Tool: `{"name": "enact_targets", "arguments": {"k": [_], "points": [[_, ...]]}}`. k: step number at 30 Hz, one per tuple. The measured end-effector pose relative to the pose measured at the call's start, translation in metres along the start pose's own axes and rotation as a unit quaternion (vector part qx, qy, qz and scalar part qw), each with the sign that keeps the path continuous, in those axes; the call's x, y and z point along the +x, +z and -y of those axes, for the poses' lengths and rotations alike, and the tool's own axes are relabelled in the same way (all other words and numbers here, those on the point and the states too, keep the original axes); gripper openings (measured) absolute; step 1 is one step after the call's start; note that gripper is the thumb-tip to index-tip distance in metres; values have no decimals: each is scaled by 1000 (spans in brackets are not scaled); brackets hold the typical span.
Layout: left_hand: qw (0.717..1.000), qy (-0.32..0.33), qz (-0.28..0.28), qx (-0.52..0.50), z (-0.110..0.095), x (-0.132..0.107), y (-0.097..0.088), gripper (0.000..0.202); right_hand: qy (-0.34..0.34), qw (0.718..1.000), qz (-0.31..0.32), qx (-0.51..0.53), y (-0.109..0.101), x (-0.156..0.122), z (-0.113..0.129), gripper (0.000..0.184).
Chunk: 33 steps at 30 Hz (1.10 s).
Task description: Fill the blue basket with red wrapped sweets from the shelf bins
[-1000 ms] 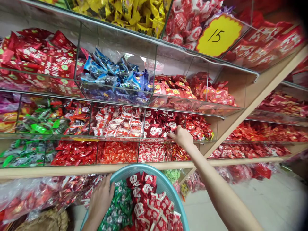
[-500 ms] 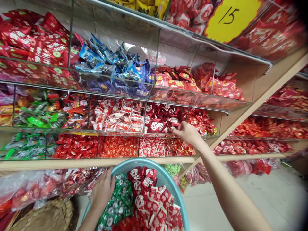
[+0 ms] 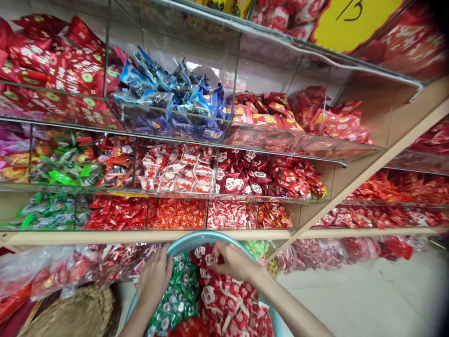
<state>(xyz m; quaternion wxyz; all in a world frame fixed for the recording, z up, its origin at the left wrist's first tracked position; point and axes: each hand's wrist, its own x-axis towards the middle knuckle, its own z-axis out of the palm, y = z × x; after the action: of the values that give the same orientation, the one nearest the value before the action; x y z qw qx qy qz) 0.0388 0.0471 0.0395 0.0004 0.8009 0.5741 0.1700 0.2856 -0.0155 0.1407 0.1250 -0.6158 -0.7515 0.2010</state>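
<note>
A light-blue plastic basket holds wrapped candies in groups. Green-wrapped candies lie on its left, red-and-white ones on its right, and dark red packets toward the back. My left hand grips the basket's left rim, fingers closed over the edge. Inside the basket, above the dark red packets, is my right hand, its fingers pinched on a dark red candy packet. Part of that packet is hidden by the fingers.
Ahead, clear-fronted shelf bins hold dark red packets, red-and-white candies and blue packets. A yellow price sign hangs upper right. Bagged candies and a woven basket sit below the shelf.
My right hand has come down from the dark red packets' shelf bin into the basket. My left hand stays at the rim. The view has shifted slightly.
</note>
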Motion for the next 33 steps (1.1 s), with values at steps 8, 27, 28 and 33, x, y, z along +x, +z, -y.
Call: {"name": "enact_targets", "arguments": {"k": [8,27,28,33], "points": [[1000,-2,1,-2,0,-1,-1,41,-32,986,32,-158,61,10,-18,27],[1000,4,-24,-16,8,0,9,40,65,937,-343,-11,-132,59,26,30],[1000,4,-23,-15,8,0,9,40,87,944,-317,-23,-133,66,29,32],[999,1,-21,-28,7,-1,7,40,146,953,-263,-25,-127,85,28,29]]}}
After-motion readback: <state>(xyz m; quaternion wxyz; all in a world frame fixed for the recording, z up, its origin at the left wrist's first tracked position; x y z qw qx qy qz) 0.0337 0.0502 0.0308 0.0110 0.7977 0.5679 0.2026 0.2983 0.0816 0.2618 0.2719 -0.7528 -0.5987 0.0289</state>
